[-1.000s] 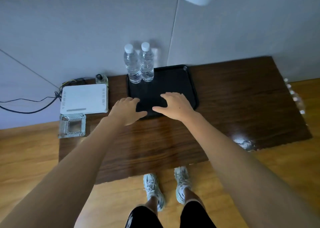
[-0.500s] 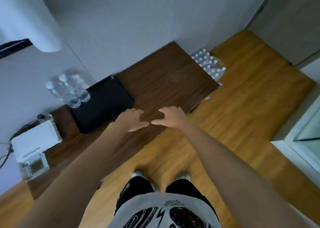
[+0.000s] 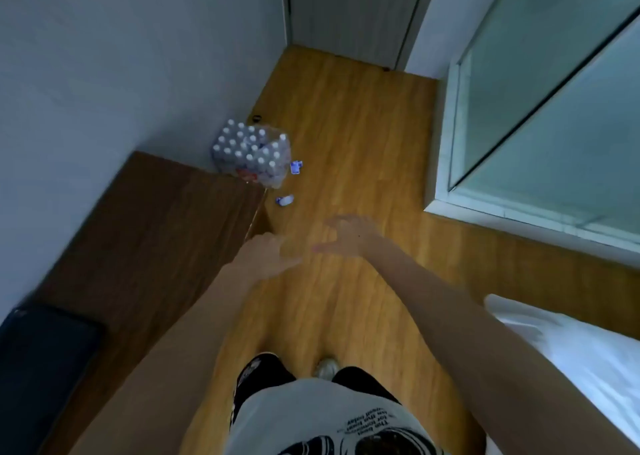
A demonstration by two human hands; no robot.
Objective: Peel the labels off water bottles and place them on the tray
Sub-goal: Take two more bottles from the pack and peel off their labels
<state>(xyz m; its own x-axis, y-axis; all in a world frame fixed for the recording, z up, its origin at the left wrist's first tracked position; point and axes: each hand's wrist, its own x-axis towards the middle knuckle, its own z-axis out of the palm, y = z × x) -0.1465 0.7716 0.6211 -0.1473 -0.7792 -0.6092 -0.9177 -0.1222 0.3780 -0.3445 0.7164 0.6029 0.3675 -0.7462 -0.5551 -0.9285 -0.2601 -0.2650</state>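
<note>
Nearest the camera, the person's printed shirt (image 3: 322,420) and one shoe (image 3: 325,368) stood over the wooden floor (image 3: 363,125), with white bedding (image 3: 571,357) at the lower right. Both forearms extended forward over the floor. The left hand (image 3: 266,252) was blurred; its fingers appeared loosely extended, and it held nothing. The right hand (image 3: 349,234) was spread, thumb apart from the fingers, and it too held nothing. At the lower left edge, the dark tray (image 3: 38,357) lay on the brown table (image 3: 156,233), well apart from both hands; no bottles on it could be seen in this view. Beyond the hands, two small blue-and-white scraps (image 3: 284,199) lay on the floor; they were probably removed labels, though the blur prevented confirmation. Beyond these, the shrink-wrapped pack of water bottles (image 3: 252,153) stood on the floor against the wall, just past the far end of the table, with its plastic wrap apparently torn open on the near side. The step in hand was judged to be the fetching of a fresh bottle from the pack, since neither hand carried one. The next move called for reaching further forward and down to the open side of the pack, gripping one bottle by its neck or body, and lifting it clear of the wrap before any label could be peeled.
</note>
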